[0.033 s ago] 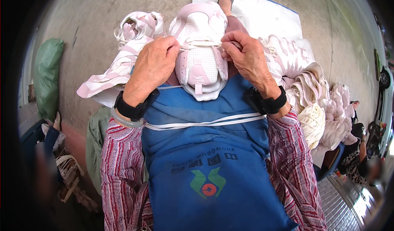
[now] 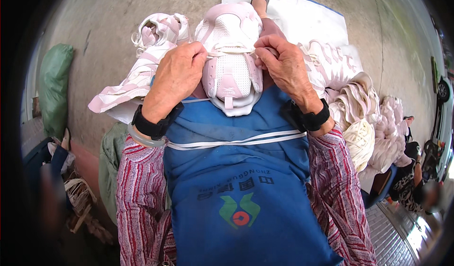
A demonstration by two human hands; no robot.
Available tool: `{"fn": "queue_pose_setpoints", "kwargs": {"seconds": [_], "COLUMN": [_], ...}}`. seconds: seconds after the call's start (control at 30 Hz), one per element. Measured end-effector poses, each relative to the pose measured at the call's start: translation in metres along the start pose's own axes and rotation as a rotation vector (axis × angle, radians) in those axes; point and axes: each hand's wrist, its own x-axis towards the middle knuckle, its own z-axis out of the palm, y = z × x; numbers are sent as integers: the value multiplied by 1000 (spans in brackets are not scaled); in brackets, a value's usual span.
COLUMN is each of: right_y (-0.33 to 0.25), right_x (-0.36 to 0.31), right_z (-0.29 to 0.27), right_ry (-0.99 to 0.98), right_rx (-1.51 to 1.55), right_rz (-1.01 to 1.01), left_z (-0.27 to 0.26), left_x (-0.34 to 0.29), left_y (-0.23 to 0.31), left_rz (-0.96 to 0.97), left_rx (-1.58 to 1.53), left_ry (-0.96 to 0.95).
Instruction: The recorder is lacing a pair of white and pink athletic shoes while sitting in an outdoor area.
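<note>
A pink and white shoe upper (image 2: 232,73) with a mesh tongue lies over my lap, on the blue apron (image 2: 236,171). A white shoelace (image 2: 224,53) runs across its middle. On the left side of the upper, my left hand (image 2: 177,72) pinches the lace between thumb and fingers. My right hand (image 2: 283,68) is closed on the lace at the opposite side, its fingertips curled together. Both hands are at about the same height, close to the upper's edges. Where the lace passes inside the fingers is hidden.
More pink and white uppers (image 2: 125,84) are heaped at left. To the right sit stacked uppers (image 2: 333,63) and a bundle of cream laces (image 2: 359,143). A green sack (image 2: 56,84) stands far left. Another person (image 2: 414,181) is at the right edge, near a parked vehicle (image 2: 443,90).
</note>
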Motion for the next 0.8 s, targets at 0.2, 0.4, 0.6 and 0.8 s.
{"fn": "queue_pose_setpoints", "kwargs": {"seconds": [0.2,0.4,0.6,0.8], "right_y": [0,-2,-3,-5], "right_x": [3,2,1,8], "right_z": [6,6,10,12], "right_ry": [84,123,119,133], "right_rx": [-68,-64,-103,-114], "right_rz": [-135,-106,-143,-166], "left_z": [4,4,6,12], "left_x": [0,2,5,4], "left_y": [5,3,4,5], "left_rz": [112,157,100,130], "left_rx": [173,219,170,139], "left_ry": [93,88,113,111]}}
